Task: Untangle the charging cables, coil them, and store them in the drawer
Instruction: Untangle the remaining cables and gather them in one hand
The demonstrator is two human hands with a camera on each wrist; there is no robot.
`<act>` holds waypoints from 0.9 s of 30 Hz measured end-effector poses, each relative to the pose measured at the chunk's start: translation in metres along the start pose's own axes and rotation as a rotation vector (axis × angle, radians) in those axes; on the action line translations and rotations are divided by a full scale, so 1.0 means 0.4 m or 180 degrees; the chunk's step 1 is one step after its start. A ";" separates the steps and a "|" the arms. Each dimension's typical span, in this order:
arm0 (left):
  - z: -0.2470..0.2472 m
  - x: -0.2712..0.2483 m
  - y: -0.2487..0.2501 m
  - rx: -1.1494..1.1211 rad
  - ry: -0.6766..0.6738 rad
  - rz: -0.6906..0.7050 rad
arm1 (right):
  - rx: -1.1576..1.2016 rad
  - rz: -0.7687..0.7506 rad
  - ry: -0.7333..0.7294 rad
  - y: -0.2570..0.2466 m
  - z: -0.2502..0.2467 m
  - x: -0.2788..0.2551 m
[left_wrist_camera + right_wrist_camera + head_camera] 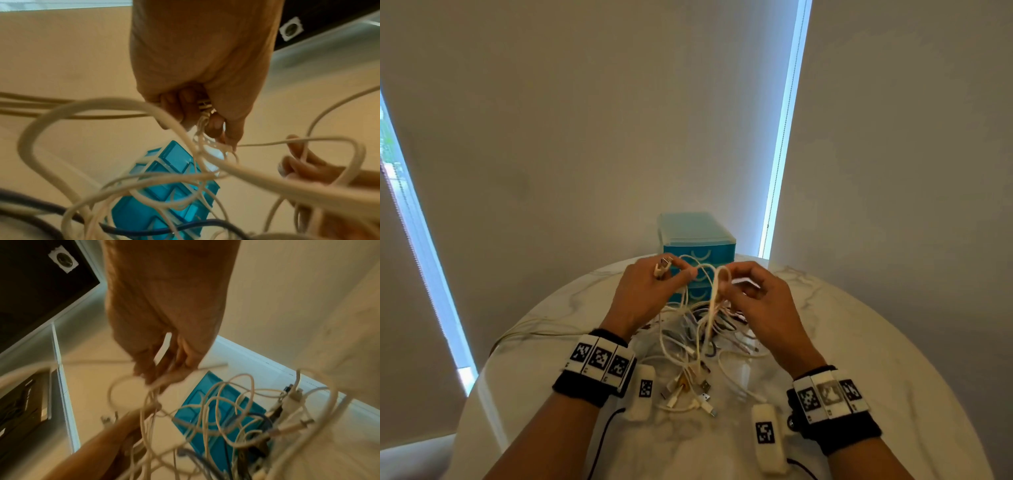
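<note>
A tangle of mostly white charging cables [698,342] lies on the round marble table [876,359], with a few dark cables mixed in. My left hand [650,287] is raised above the pile and grips a cable plug [662,266] between its curled fingers [213,123]. My right hand [760,294] pinches a loop of white cable [722,277] lifted out of the tangle [216,410]. Behind both hands stands a small teal drawer unit [697,240], its drawers closed [174,186].
Loose plug ends [695,394] lie at the near side of the pile. One thin cable [534,332] trails off the table's left edge. Roller blinds hang behind the table. Black wires run from my wrist bands.
</note>
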State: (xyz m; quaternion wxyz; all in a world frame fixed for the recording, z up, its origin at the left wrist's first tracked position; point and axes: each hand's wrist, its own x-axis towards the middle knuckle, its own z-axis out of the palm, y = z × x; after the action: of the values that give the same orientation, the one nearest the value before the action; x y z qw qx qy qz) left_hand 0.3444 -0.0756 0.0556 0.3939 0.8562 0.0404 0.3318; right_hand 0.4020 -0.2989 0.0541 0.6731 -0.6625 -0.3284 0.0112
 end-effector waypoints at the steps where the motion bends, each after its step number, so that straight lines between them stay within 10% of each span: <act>1: -0.006 0.000 0.003 -0.0200 0.0093 0.0003 | -0.0098 0.0080 -0.0343 -0.013 -0.005 0.001; 5: -0.007 -0.007 0.014 -0.0292 -0.0057 0.0062 | -0.0028 0.1136 -0.0805 -0.032 0.005 0.007; 10: 0.025 -0.009 0.010 0.0104 -0.0375 0.0260 | 0.0131 0.1225 -0.0376 0.003 0.034 0.010; 21: 0.013 0.004 -0.044 0.0563 -0.0285 -0.0037 | 0.1671 -0.0075 0.0752 0.007 -0.028 0.040; 27: 0.009 0.004 -0.056 0.0428 -0.0277 -0.0016 | 0.1924 -0.0017 0.0482 0.022 -0.061 0.024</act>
State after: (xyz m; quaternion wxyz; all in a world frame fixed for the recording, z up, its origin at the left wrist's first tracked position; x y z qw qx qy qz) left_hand 0.3521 -0.0619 0.0393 0.3376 0.8943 0.0476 0.2898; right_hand 0.4244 -0.3149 0.0526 0.8622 -0.4305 -0.2608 0.0571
